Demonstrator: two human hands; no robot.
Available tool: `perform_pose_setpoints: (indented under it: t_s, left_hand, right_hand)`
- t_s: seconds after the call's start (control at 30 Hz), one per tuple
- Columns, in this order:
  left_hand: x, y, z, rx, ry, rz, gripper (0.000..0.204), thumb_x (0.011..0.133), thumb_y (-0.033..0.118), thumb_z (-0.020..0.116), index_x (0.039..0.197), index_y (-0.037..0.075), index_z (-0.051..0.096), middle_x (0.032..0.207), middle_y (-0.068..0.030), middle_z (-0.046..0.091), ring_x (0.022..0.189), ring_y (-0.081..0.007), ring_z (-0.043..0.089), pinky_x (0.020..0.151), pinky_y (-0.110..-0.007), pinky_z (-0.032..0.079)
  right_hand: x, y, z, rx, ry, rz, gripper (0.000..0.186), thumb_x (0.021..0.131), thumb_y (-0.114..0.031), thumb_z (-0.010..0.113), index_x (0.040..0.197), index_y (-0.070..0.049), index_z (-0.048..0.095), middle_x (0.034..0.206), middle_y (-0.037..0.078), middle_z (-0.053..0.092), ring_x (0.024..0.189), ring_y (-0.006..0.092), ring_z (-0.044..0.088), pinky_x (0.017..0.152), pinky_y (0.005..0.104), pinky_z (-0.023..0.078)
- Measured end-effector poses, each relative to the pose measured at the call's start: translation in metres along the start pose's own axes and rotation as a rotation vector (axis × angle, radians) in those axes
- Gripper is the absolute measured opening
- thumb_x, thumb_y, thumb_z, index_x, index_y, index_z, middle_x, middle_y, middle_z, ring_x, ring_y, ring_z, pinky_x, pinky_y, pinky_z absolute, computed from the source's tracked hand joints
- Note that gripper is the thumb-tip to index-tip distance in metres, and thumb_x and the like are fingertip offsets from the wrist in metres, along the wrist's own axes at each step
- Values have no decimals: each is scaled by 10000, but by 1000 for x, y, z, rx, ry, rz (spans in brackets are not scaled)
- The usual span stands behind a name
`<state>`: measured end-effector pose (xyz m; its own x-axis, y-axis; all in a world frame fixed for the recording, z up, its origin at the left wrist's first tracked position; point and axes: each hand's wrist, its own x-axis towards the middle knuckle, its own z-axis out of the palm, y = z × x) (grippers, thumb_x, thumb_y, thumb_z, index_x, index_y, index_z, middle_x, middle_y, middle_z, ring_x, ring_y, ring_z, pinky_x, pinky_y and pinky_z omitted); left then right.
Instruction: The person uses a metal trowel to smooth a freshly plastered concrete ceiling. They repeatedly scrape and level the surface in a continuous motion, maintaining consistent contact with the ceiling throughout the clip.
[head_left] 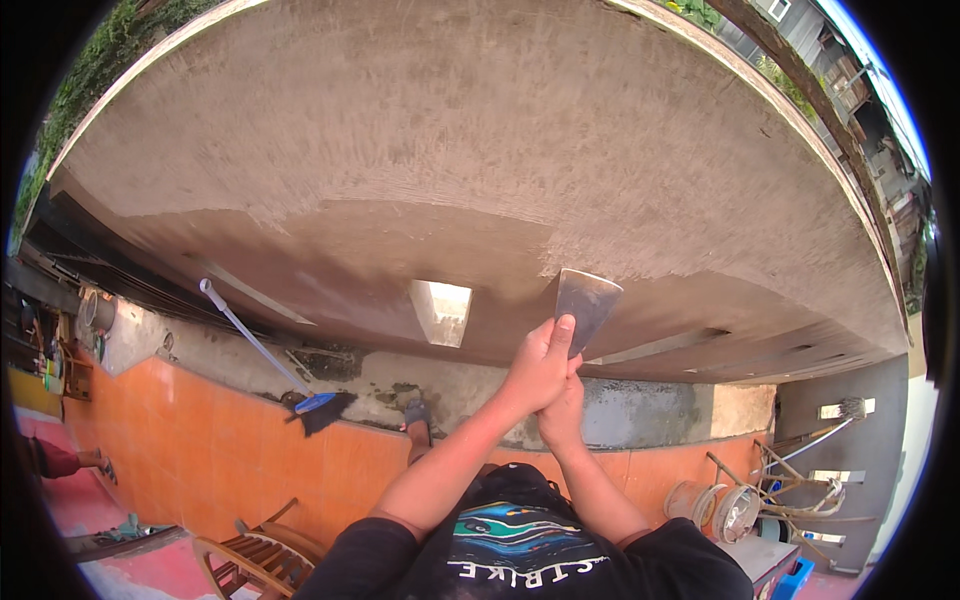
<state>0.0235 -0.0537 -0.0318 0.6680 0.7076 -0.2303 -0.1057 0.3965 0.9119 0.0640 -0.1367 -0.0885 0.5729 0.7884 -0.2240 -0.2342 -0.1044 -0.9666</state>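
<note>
The left hand [540, 365] is wrapped tight around a flat scraper [588, 305], with its thumb up by the bottom of the blade. The right hand [562, 412] is curled in just below it, touching the left one, and seems to grip the handle too, though the fingers hide most of it. The scraper points up at the big wall [450, 120] in front, just to the right of a bright hole [441, 310]. Its wide edge is right by the line where two colors meet. I cannot tell if it touches the wall. Above the line, the wall is pale and full of little streaks. Below it, a darker, smoother band [380, 235] runs along to both sides. My guess is that the big streaky part is done and the dark band is left, so a good bit is finished, but the colors alone do not make that sure. The line is bumpy near the blade, so the work seems only partway. A blue broom [318, 402] leans at the left, away from both hands.
</note>
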Motion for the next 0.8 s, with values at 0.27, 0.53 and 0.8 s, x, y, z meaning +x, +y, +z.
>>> perform_pose_setpoints:
  t_s: [0.27, 0.53, 0.8]
  left_hand:
    - [3, -4, -11, 20, -55, 116, 517, 1047, 522, 366, 867, 54, 491, 688, 11, 477, 595, -69, 436, 577, -243, 395]
    - [5, -11, -13, -6, -47, 120, 523, 1048, 517, 371, 880, 41, 509, 709, 2, 492, 595, -69, 443, 574, -248, 394]
    - [5, -30, -17, 23, -22, 54, 528, 1045, 519, 377, 877, 38, 514, 676, -3, 496, 581, -70, 450, 557, -255, 388]
  right_hand:
    - [6, 11, 1, -14, -38, -215, 212, 980, -114, 555, 1169, -18, 544, 1052, 21, 572, 882, 86, 573, 725, 240, 485]
    - [7, 12, 5, -29, -25, -304, 158, 1015, -139, 502, 1101, -19, 557, 989, 13, 585, 872, 74, 573, 709, 234, 479]
    - [-2, 23, 1, 98, -55, -74, 117, 989, -122, 537, 1074, -41, 546, 899, -6, 573, 728, 48, 550, 565, 217, 441]
